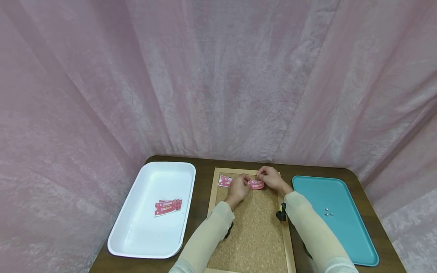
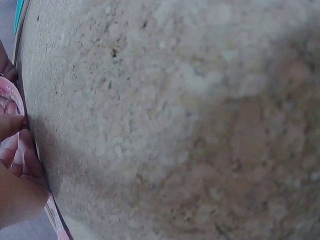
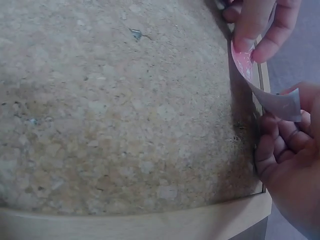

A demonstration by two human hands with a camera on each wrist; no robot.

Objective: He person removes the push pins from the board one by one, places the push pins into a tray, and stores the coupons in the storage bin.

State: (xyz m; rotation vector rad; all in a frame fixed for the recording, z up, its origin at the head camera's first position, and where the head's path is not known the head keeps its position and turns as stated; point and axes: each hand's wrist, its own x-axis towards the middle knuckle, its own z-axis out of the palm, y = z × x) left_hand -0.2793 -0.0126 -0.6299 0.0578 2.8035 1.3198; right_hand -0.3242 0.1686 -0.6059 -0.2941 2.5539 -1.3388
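A red paper coupon (image 1: 256, 185) with printed writing lies across the upper right of a framed cork board (image 1: 252, 227). My left hand (image 1: 238, 190) pinches its left end between thumb and finger. At the opposite end, my right hand (image 1: 271, 179) grips the coupon near its upper edge, close to the board's top right corner. The right wrist view shows the coupon (image 3: 275, 102) bent, its right end curling up off the cork. To the left, a second red coupon (image 1: 224, 181) lies flat at the board's top left corner, partly covered by my left hand.
A white tray (image 1: 136, 242) on the left holds several overlapping red coupons (image 1: 166, 207). On the right, a teal tray (image 1: 351, 239) carries 3 small silvery pieces (image 1: 326, 214). A pink curtain (image 1: 218, 83) hangs behind the dark wooden table (image 1: 201, 189).
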